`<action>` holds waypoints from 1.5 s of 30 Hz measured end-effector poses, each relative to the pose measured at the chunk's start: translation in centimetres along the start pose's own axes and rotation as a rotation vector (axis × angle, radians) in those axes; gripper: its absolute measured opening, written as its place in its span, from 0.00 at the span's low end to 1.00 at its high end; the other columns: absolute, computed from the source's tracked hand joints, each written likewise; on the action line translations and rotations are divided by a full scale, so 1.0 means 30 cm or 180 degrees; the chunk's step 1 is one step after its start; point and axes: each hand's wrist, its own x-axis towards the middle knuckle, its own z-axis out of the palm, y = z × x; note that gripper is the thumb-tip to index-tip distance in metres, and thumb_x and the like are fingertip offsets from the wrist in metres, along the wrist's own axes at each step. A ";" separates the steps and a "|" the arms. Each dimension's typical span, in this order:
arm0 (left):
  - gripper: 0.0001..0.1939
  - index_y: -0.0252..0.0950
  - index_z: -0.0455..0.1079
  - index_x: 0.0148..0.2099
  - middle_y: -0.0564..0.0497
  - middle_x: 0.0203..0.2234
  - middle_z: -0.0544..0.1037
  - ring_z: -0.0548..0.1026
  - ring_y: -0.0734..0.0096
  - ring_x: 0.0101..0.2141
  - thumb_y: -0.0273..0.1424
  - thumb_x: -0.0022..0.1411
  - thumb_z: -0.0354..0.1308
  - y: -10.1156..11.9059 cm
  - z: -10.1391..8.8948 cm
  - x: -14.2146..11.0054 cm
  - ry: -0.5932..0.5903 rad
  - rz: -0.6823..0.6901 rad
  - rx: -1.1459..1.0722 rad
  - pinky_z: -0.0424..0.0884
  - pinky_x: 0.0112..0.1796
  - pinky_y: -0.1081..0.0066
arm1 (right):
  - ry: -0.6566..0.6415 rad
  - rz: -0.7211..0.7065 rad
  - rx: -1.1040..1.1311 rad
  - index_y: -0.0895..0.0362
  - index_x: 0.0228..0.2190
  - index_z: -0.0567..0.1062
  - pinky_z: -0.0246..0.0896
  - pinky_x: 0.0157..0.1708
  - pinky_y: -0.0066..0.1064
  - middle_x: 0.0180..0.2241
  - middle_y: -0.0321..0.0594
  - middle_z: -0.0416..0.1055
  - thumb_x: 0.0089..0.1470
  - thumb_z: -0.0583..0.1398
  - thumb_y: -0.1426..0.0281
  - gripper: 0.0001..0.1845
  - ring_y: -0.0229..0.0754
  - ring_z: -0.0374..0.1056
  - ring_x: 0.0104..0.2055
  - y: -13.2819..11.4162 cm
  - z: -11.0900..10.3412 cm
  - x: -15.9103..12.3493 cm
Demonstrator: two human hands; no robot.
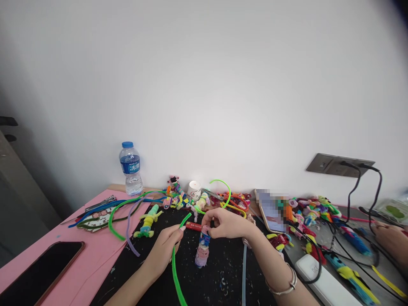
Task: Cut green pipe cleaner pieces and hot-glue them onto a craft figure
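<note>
A bright green pipe cleaner (177, 280) runs through the closed fingers of my left hand (167, 246), its short end sticking up past the fingertips. Beside it, my right hand (223, 223) pinches the top of a small pipe-cleaner figure (202, 253) wound in blue, pink and lilac. This figure stands roughly upright over the black mat (159, 280). Behind my right hand, a lime green pipe cleaner (228, 189) curves upward; I cannot tell what it is attached to. A red strip with yellow print (193, 226) lies just behind the figure. A yellow and green pipe-cleaner figure (149, 222) lies to the left.
A water bottle (130, 170) and a white cup (194, 190) stand near the wall. Left lies a dark phone (44, 272); right are a propped phone (270, 212), a white power bank (325, 280), cables and several colourful figures. Another person's hand (390, 238) is at the far right.
</note>
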 end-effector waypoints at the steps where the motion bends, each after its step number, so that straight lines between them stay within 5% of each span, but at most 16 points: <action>1: 0.19 0.38 0.48 0.20 0.62 0.12 0.49 0.49 0.79 0.14 0.41 0.59 0.47 0.001 0.002 -0.001 -0.0042 -0.0025 0.0009 0.45 0.16 0.76 | -0.0014 -0.0017 0.0014 0.59 0.28 0.75 0.48 0.19 0.20 0.20 0.29 0.63 0.41 0.59 0.77 0.08 0.30 0.54 0.22 0.001 0.004 0.003; 14: 0.17 0.37 0.53 0.21 0.61 0.13 0.50 0.50 0.78 0.15 0.40 0.58 0.48 -0.002 -0.004 0.007 0.0068 -0.0076 -0.0012 0.44 0.17 0.75 | 0.0244 -0.0121 0.0283 0.58 0.28 0.77 0.53 0.23 0.21 0.23 0.30 0.67 0.44 0.59 0.77 0.08 0.31 0.60 0.24 0.010 0.011 0.053; 20: 0.18 0.39 0.46 0.22 0.61 0.15 0.46 0.47 0.78 0.16 0.39 0.59 0.46 -0.007 -0.010 0.007 0.0230 -0.0019 -0.0099 0.43 0.18 0.75 | 0.0985 0.0339 0.0356 0.60 0.32 0.75 0.60 0.28 0.25 0.27 0.34 0.70 0.51 0.58 0.71 0.07 0.36 0.66 0.29 0.057 -0.021 0.101; 27: 0.18 0.39 0.46 0.23 0.61 0.17 0.45 0.46 0.79 0.17 0.40 0.60 0.46 -0.017 -0.009 0.013 0.0280 -0.0058 -0.0176 0.41 0.17 0.76 | 0.1848 0.1189 0.0355 0.59 0.46 0.67 0.65 0.39 0.40 0.46 0.42 0.66 0.57 0.56 0.67 0.15 0.43 0.67 0.42 0.141 -0.072 0.171; 35: 0.19 0.38 0.49 0.22 0.62 0.12 0.49 0.49 0.80 0.13 0.41 0.59 0.48 -0.007 -0.006 0.009 0.0255 -0.0163 -0.0303 0.44 0.15 0.79 | 0.2461 0.0891 0.0056 0.58 0.46 0.67 0.63 0.41 0.41 0.47 0.43 0.65 0.57 0.55 0.67 0.14 0.43 0.66 0.43 0.101 -0.071 0.164; 38: 0.18 0.38 0.52 0.23 0.62 0.10 0.55 0.52 0.80 0.11 0.43 0.59 0.47 -0.003 0.000 0.013 0.0118 -0.0222 -0.0461 0.48 0.14 0.79 | 0.2247 0.0533 -0.0020 0.58 0.43 0.69 0.61 0.42 0.37 0.40 0.42 0.70 0.56 0.53 0.75 0.13 0.41 0.66 0.40 0.045 -0.034 0.093; 43: 0.18 0.37 0.56 0.27 0.59 0.12 0.65 0.64 0.76 0.14 0.47 0.58 0.47 0.011 0.026 0.007 -0.0270 -0.0474 -0.0874 0.62 0.17 0.77 | 0.1192 -0.0049 -0.0014 0.52 0.39 0.74 0.60 0.28 0.26 0.27 0.30 0.71 0.38 0.62 0.80 0.22 0.35 0.64 0.25 -0.026 0.095 -0.062; 45: 0.18 0.36 0.58 0.29 0.55 0.15 0.71 0.71 0.73 0.18 0.46 0.58 0.49 0.011 0.038 0.000 -0.0433 -0.0626 -0.1028 0.65 0.22 0.76 | 0.0857 -0.0167 0.0137 0.51 0.42 0.71 0.59 0.31 0.25 0.32 0.32 0.71 0.35 0.66 0.77 0.28 0.37 0.65 0.31 -0.033 0.150 -0.106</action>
